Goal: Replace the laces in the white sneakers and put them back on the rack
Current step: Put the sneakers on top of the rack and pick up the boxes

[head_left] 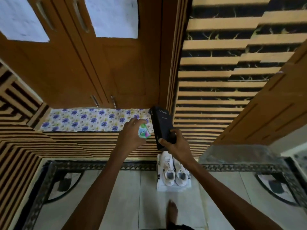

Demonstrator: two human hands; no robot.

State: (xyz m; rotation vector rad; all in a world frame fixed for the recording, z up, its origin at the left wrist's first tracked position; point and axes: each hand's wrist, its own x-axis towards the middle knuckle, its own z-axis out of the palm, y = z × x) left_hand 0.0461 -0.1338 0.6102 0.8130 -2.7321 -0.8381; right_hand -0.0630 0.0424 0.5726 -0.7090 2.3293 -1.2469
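- Your left hand (131, 133) was curled around a small green, white and pink packet (144, 132), thumb and fingers wrapped over its top, holding it above the right end of the flower-patterned shelf (79, 120).
- Your right hand (176, 144) gripped the lower end of a black box (161, 124) printed with "vivo", thumb on the near face and fingers round the far edge. The box stood tilted, its upper end leaning toward the shelf's right corner.
- Packet and box were just beside each other, and I could not tell whether they touched.
- The white sneakers (172, 170) sat side by side, toes pointing away from you, on a low white stand (173, 188) on the tiled floor (131, 196), directly below your right hand and against the striped cabinet front.
- The picture was soft there; the left shoe seemed to carry laces, but I could not make out the right one.
- Two brown cupboard doors (66, 68) with metal handles (95, 101) rose behind the shelf.
- Your bare foot (172, 211) was on the tiles, near the stand.
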